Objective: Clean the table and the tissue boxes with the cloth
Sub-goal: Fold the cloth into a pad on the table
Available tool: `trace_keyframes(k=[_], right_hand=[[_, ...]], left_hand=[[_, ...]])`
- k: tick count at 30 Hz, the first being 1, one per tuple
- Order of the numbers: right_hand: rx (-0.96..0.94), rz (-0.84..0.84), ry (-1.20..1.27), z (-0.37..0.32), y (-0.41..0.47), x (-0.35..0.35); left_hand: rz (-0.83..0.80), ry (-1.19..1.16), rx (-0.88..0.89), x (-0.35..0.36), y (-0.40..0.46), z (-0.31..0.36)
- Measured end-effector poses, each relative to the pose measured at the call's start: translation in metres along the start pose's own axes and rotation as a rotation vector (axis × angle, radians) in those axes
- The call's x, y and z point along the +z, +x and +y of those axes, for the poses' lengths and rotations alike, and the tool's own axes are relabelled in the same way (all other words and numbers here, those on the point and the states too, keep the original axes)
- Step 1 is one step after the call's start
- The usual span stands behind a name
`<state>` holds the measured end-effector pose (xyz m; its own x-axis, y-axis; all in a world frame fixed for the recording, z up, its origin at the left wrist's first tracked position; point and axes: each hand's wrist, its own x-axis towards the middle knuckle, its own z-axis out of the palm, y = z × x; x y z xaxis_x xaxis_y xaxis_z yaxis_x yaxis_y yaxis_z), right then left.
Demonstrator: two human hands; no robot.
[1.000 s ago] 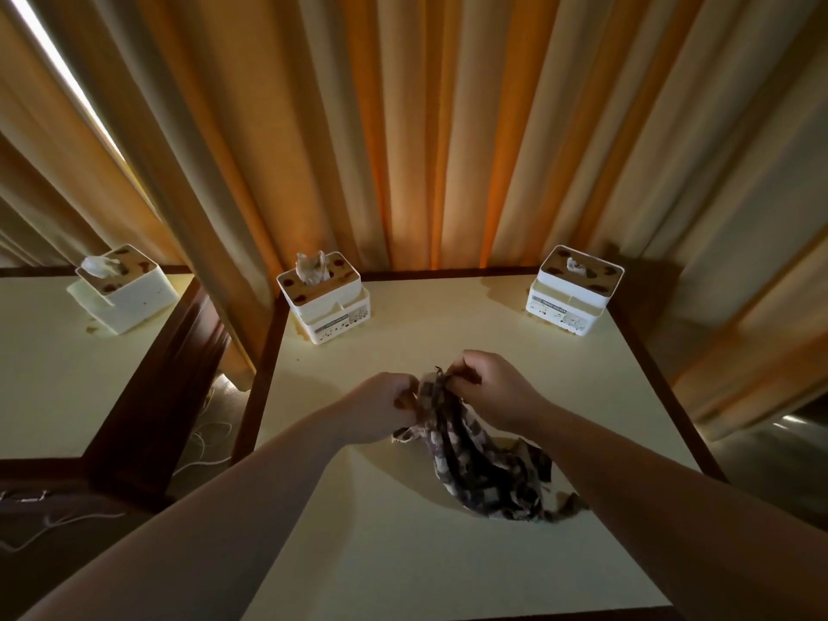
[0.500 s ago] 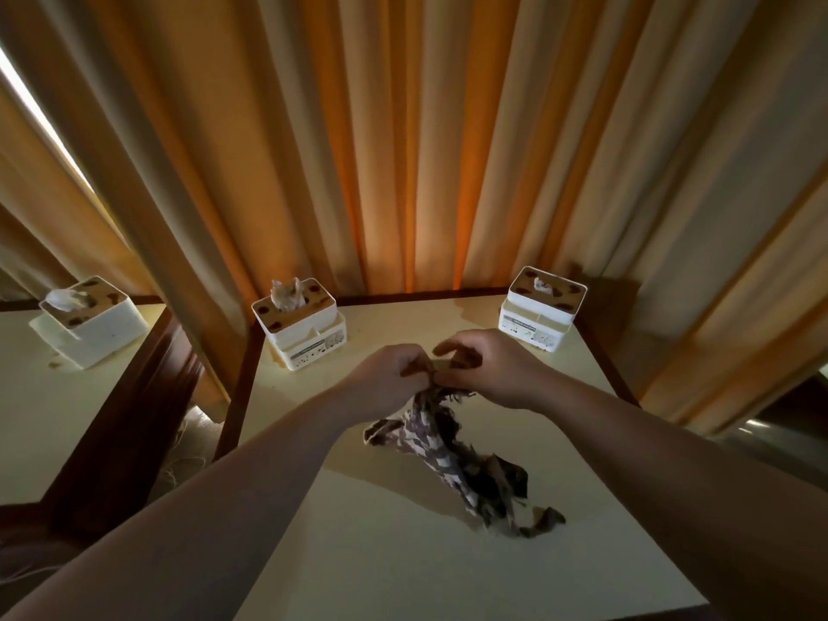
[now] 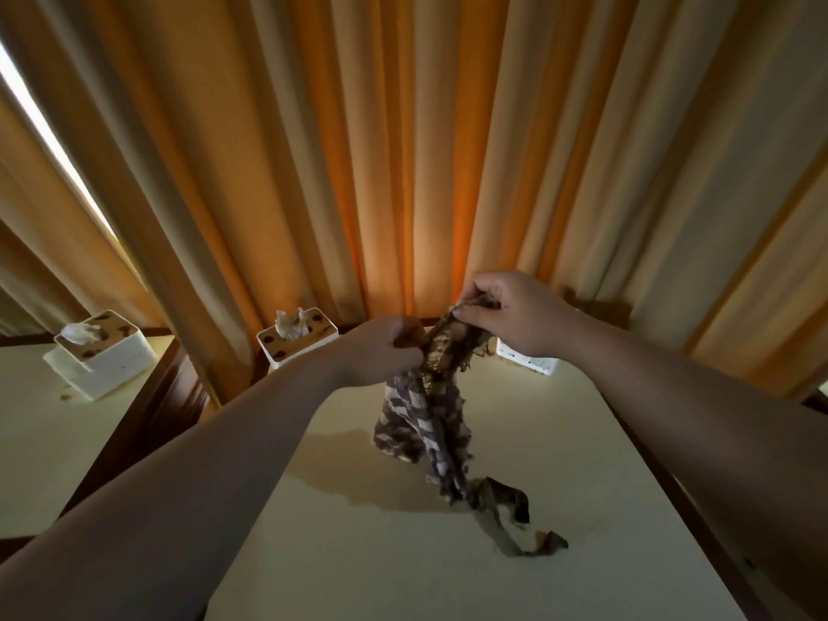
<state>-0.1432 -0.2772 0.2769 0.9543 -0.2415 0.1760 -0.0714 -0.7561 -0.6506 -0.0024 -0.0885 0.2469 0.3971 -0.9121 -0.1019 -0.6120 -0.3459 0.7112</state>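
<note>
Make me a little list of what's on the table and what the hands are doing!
left hand: grips the cloth
right hand: pinches the cloth's top edge
cloth: patterned, lifted, tail trailing on the table
table: cream top, dark rim
left tissue box: back left corner, tissue sticking up
right tissue box: back right, mostly hidden by the right hand

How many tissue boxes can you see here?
3: one on the left table, one at the near table's back left corner, one at its back right, mostly hidden behind the right hand.
</note>
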Motion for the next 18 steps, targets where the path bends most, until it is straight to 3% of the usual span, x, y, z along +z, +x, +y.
trace_keyframes(k=[4, 9, 13, 18], right_hand=[[-0.032, 0.09, -0.016, -0.006, 0.005, -0.028], [-0.025, 0.143, -0.027, -0.005, 0.005, -0.037], [-0.003, 0.181, 0.045, -0.008, 0.005, -0.038], [0.011, 0.166, -0.043, 0.0, 0.003, -0.047]], left_hand=[[-0.006, 0.123, -0.018, -0.016, -0.005, -0.002], [0.174, 0.15, -0.026, -0.023, -0.009, -0.003], [0.137, 0.031, -0.041, -0.024, -0.011, 0.002], [0.083, 0.104, -0.036, -0.03, -0.017, -0.005]])
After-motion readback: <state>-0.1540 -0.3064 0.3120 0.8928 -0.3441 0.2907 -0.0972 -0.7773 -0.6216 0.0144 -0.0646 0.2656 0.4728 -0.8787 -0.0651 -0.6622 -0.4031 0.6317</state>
